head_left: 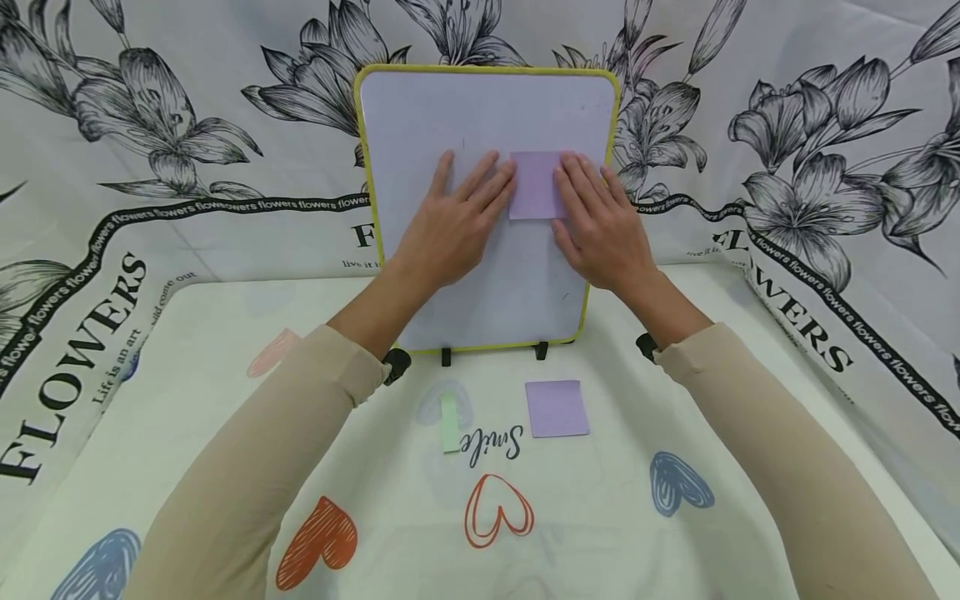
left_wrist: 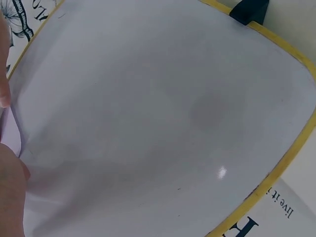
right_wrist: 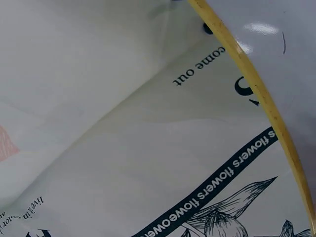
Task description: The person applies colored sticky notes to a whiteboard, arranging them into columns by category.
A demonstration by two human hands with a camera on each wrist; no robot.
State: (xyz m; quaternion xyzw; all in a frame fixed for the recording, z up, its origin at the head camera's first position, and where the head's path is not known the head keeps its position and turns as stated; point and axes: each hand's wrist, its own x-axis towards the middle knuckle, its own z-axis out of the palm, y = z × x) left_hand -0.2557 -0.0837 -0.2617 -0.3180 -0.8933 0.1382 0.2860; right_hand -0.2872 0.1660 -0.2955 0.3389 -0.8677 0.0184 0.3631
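Purple sticky note [head_left: 536, 187] on the whiteboard [head_left: 498, 279] is touched at either side by left hand [head_left: 459, 218] and right hand [head_left: 602, 218], fingers straight.

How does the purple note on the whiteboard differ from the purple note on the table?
The upper note is up on the whiteboard, while the lower note lies on the table. The right hand partly covers the upper note, with the left hand at its left edge; the lower note shows whole, with neither hand on it. Both are purple and roughly square.
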